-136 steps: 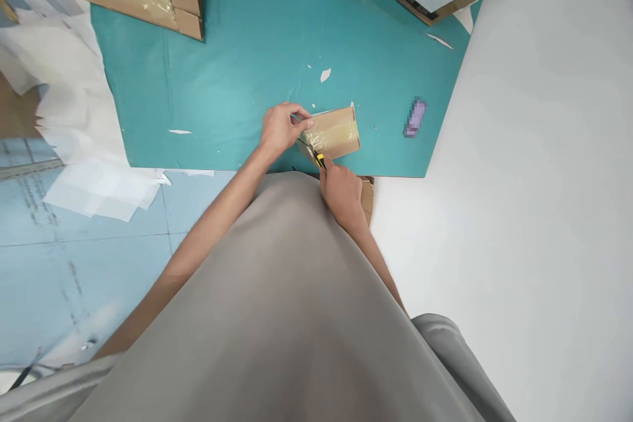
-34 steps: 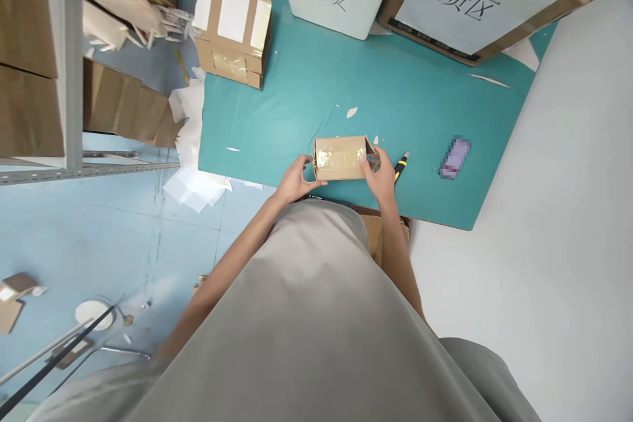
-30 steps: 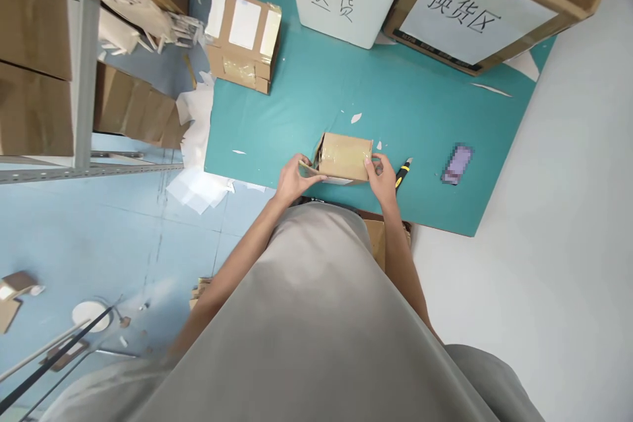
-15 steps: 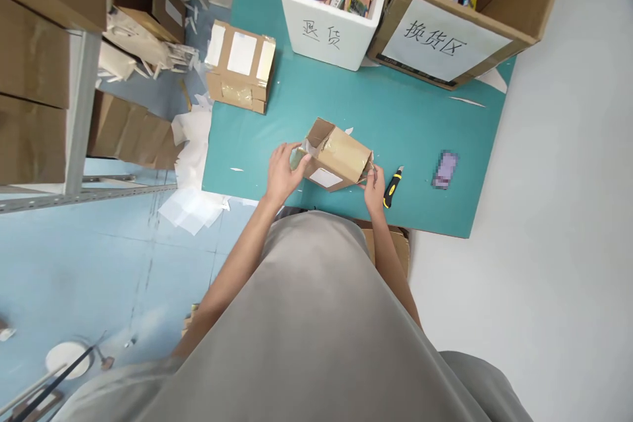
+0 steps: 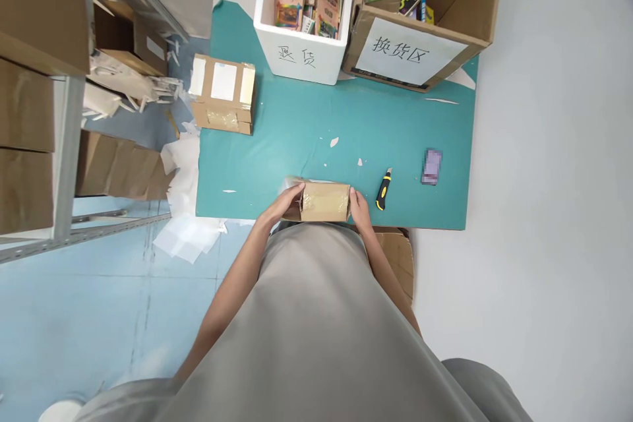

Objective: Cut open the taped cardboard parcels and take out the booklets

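Note:
A small brown cardboard box [image 5: 325, 202] with shiny tape along its upper face lies at the near edge of the green table [image 5: 297, 119], close to my body. My left hand [image 5: 283, 203] grips its left end, where a flap stands out and some clear, blurred material shows. My right hand [image 5: 360, 208] holds the right end, thumb on the edge. Right of that hand lies a black and yellow utility knife [image 5: 384, 190], its blade pointing away from me. What is inside the box is hidden.
A taped box [image 5: 222, 93] sits at the table's left. At the back stand a white foam bin [image 5: 306, 56] and a large carton [image 5: 410, 56], both holding booklets. A blurred purple object [image 5: 432, 166] lies right. Shelving [image 5: 74, 145] with cartons borders the left.
The box has come closer to my body and turned, so its taped face now lies level and upward. Both hands moved with it, still gripping its ends. The camera view has shifted.

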### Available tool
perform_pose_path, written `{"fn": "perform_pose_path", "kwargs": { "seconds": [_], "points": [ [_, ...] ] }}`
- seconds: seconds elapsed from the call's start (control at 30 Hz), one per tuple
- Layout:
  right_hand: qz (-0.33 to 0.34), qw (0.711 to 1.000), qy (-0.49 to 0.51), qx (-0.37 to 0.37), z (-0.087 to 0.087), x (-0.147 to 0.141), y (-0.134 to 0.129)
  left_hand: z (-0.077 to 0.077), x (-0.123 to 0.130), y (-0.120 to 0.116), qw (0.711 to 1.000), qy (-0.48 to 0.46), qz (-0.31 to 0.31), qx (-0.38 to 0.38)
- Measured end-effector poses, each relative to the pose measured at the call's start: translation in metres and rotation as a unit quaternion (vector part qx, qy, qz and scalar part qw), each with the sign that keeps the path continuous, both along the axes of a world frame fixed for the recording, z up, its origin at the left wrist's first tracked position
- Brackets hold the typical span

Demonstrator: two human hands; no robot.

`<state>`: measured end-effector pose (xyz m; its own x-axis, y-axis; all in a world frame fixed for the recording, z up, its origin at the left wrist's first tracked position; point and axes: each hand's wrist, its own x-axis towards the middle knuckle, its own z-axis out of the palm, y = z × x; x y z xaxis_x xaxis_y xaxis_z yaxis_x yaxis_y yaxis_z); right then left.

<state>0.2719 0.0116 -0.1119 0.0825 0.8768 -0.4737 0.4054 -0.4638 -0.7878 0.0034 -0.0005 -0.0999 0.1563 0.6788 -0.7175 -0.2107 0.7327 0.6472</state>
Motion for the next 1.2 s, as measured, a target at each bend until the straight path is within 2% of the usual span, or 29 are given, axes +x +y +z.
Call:
{"fn": "perform_pose_path", "kwargs": {
  "seconds": [0.1,0.3,0.43,0.5,0.63,0.8,0.87,1.0,1.13,1.2],
  "points": [
    [0.023,0.999,-0.010,-0.023,0.007,0.001,0.005,0.008,-0.010,-0.007,0.999,0.031,0.035,0.016],
    [0.060,0.996,0.042,-0.041,0.025,0.014,0.000,0.009,-0.028,-0.011,0.969,0.212,0.118,0.056],
    [0.072,0.992,0.071,-0.080,0.022,0.011,-0.007,0.004,-0.031,-0.013,0.983,0.167,0.075,0.002],
    [0.056,0.987,0.114,-0.101,0.017,0.005,-0.008,0.003,-0.031,-0.016,0.989,0.132,0.057,-0.036],
    [-0.053,0.977,0.170,-0.121,0.010,-0.008,-0.008,0.002,-0.029,-0.020,0.989,0.122,0.067,-0.047],
    [-0.152,0.974,0.137,-0.099,0.019,-0.009,-0.011,0.008,-0.018,-0.020,0.985,0.141,0.093,-0.023],
    [-0.150,0.978,0.128,-0.073,0.025,-0.005,-0.010,0.011,-0.011,-0.017,0.984,0.141,0.105,-0.012],
    [-0.091,0.983,0.157,-0.042,0.034,0.005,0.004,0.017,-0.002,-0.008,0.980,0.149,0.129,0.005],
    [-0.055,0.983,0.169,-0.044,0.039,0.010,0.019,0.021,-0.004,0.002,0.984,0.133,0.117,0.008],
    [-0.042,0.986,0.159,-0.032,0.048,0.010,0.023,0.022,-0.009,0.007,0.987,0.116,0.109,0.016]
  ]
}}
